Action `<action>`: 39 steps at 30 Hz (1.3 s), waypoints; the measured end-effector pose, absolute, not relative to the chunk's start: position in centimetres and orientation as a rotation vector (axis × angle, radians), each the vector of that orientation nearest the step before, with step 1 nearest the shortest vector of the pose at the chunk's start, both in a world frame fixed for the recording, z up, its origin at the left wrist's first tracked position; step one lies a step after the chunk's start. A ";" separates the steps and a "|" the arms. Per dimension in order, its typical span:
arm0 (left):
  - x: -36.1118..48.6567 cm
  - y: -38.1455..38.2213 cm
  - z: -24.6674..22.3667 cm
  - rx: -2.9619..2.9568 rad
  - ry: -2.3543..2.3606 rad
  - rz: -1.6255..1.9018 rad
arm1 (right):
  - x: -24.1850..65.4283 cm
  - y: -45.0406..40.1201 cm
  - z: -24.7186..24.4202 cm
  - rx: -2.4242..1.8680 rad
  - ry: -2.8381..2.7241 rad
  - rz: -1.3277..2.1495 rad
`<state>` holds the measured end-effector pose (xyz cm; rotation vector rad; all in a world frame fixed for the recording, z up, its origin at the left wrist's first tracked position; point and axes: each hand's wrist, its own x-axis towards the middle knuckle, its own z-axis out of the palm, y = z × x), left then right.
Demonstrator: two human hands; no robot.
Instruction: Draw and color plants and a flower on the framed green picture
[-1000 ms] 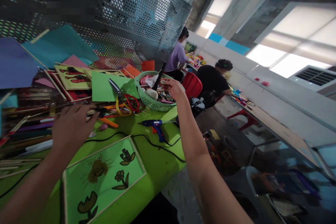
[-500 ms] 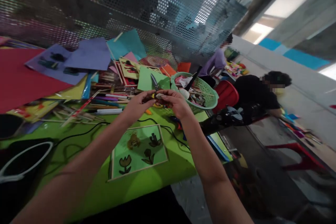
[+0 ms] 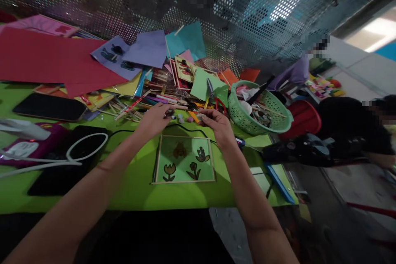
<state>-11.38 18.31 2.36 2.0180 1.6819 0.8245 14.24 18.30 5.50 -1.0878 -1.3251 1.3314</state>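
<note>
My left hand [image 3: 157, 120] is closed with the index finger stretched toward the right, above the green table; a small dark thing shows at its fingertips, too small to name. My right hand [image 3: 216, 123] pinches a small whitish piece [image 3: 200, 117] between thumb and fingers. The hands are apart. Below them lies a green card [image 3: 185, 165] framed with thin sticks, bearing several dark-outlined flower and creature shapes. Small pinkish lumps [image 3: 185, 119] rest on the table between the hands. Pliers or scissors [image 3: 210, 88] lie behind my right hand.
A green basket [image 3: 262, 107] of craft bits stands at the right, beside a red bucket [image 3: 301, 119]. Coloured paper [image 3: 62, 55], sticks and pens crowd the back. At left are a phone [image 3: 49, 106], a black pad and a white cable [image 3: 69, 148]. People sit at the far right.
The view has swung to the left, so the table's left side shows more. My hands, which were together at the fingertips, have moved apart.
</note>
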 end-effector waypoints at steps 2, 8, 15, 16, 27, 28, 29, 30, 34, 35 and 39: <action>-11.9 18.1 2.2 2.141 1.808 0.619 | 14.2 18.1 4.9 -1.082 -1.275 1.366; -12.0 17.9 2.3 2.252 1.834 0.351 | 14.6 18.0 3.9 -1.073 -1.148 1.459; -9.6 16.9 3.5 1.902 1.501 0.857 | 14.2 17.4 4.4 -1.017 -1.123 1.484; -8.9 16.6 3.5 1.764 1.352 0.940 | 14.1 17.2 4.5 -1.008 -1.131 1.479; -6.1 15.3 2.8 1.248 0.929 1.072 | 13.6 15.9 5.1 -1.019 -1.284 1.388; -6.1 15.3 2.9 1.241 0.930 1.073 | 13.6 15.8 5.1 -1.018 -1.295 1.384; -6.0 15.2 3.0 1.230 0.927 1.069 | 13.7 15.8 5.1 -1.009 -1.309 1.385; -5.9 15.1 3.1 1.213 0.923 1.063 | 13.8 15.8 5.0 -0.994 -1.325 1.392; -5.6 14.7 3.5 1.123 0.909 1.044 | 14.2 15.8 4.6 -0.946 -1.395 1.385; -5.6 14.7 3.5 1.111 0.907 1.043 | 14.2 15.8 4.5 -0.951 -1.415 1.358; -5.7 14.6 3.6 1.100 0.925 1.031 | 14.2 15.5 4.3 -0.975 -1.529 1.181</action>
